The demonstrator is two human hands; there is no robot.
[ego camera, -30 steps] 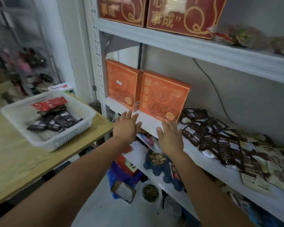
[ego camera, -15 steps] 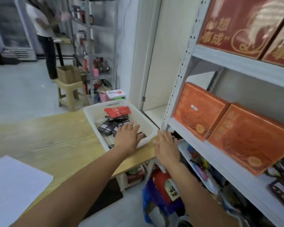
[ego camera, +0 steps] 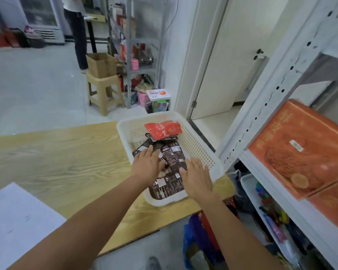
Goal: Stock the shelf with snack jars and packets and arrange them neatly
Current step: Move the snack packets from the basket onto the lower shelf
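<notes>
Nearest, two bare forearms reach out over a pale wooden bench point(ego camera: 62, 164). A white sheet of paper point(ego camera: 14, 221) lies on its near left corner, and a blue bag point(ego camera: 197, 242) sits on the floor below its right end. Both hands are down in a white perforated basket point(ego camera: 122, 133) that stands on the bench's right end, close beside the shelf. The left hand point(ego camera: 145, 167) rests palm down on a heap of dark brown packets point(ego camera: 173, 155), its fingers point(ego camera: 147, 155) stretched out and slightly spread, pinching nothing. The right hand point(ego camera: 198, 181) lies flat over the basket's near right part, fingers straight and a little apart, also holding nothing (whether it presses the packets or only hovers just above them, I cannot tell). The snack packets are all in the basket: the brown ones fill its near and middle part, overlapping, and a single red packet point(ego camera: 163, 129) lies on top of them toward the far end. To the right rises the white metal shelf point(ego camera: 269, 98) with two orange boxes point(ego camera: 300, 151) leaning side by side on one level and a white tray point(ego camera: 247, 189) of colourful items on the level below. Farther back — across a grey floor — a beige plastic stool point(ego camera: 103, 90) carries an open cardboard box point(ego camera: 101, 64), next to a grey rack point(ego camera: 129, 55) of goods, and beyond it stands a person point(ego camera: 76, 30) in dark trousers.
</notes>
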